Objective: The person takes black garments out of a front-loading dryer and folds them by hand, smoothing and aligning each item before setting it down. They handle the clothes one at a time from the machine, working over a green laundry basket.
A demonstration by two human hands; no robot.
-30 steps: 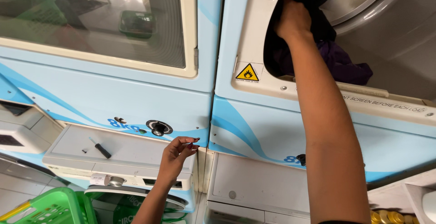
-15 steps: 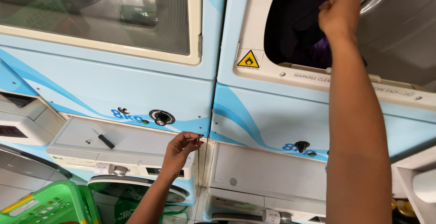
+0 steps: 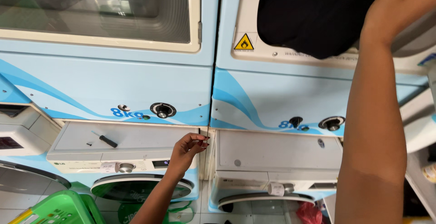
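Observation:
My right hand [image 3: 399, 4] is raised at the open door of the upper right dryer [image 3: 318, 92] and grips a black garment [image 3: 318, 17] that hangs out over the opening's lower rim. My left hand [image 3: 187, 149] is low, fingers pinched together, resting at the top edge of the lower left washer [image 3: 122, 153], near the gap between the two stacks. Nothing shows in the left hand.
A light blue upper left dryer [image 3: 104, 69] has its window door closed. A small black screwdriver [image 3: 105, 139] lies on the left washer's top. A green laundry basket [image 3: 54, 210] sits bottom left. A second washer [image 3: 277, 165] stands lower right.
My right hand has pulled the black garment out of the drum, so it now hangs over the opening's rim. The view has moved closer. The left hand stays put.

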